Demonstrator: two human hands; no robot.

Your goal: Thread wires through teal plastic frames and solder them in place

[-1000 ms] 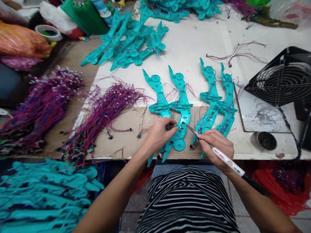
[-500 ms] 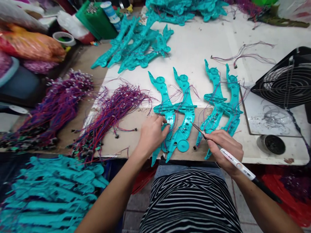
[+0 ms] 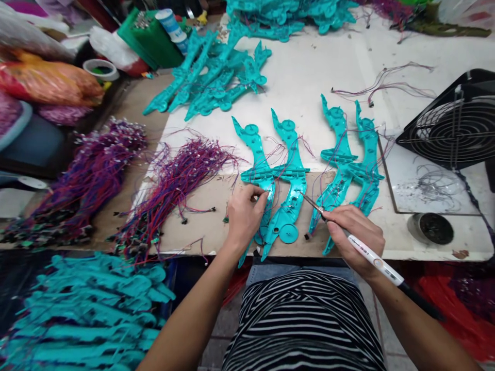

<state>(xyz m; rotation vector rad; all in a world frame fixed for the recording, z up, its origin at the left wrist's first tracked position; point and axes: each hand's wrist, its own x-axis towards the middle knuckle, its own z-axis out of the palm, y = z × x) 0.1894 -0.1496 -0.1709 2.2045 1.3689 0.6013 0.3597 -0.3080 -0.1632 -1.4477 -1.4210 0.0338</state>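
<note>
Two teal plastic toy halves (image 3: 288, 175) lie side by side at the front edge of the table (image 3: 309, 72), with thin wires running over them. My left hand (image 3: 243, 214) rests on the left half (image 3: 257, 167), fingers curled and pinching near its middle; what the fingertips hold is hidden. My right hand (image 3: 353, 229) grips a white soldering iron (image 3: 369, 255) like a pen, its metal tip touching the right half. Another pair of teal halves (image 3: 348, 165) lies just to the right.
Bundles of purple and red wires (image 3: 178, 178) lie left of the halves, a bigger bundle (image 3: 85, 175) further left. A heap of teal halves (image 3: 216, 77) sits behind, another heap (image 3: 81, 314) low on the left. A black fan (image 3: 452, 123) and a small round pot (image 3: 431, 229) stand right.
My left hand has shifted from the right half to the left half and curled its fingers there. The soldering iron's tip has stayed at the right half. The camera moved slightly.
</note>
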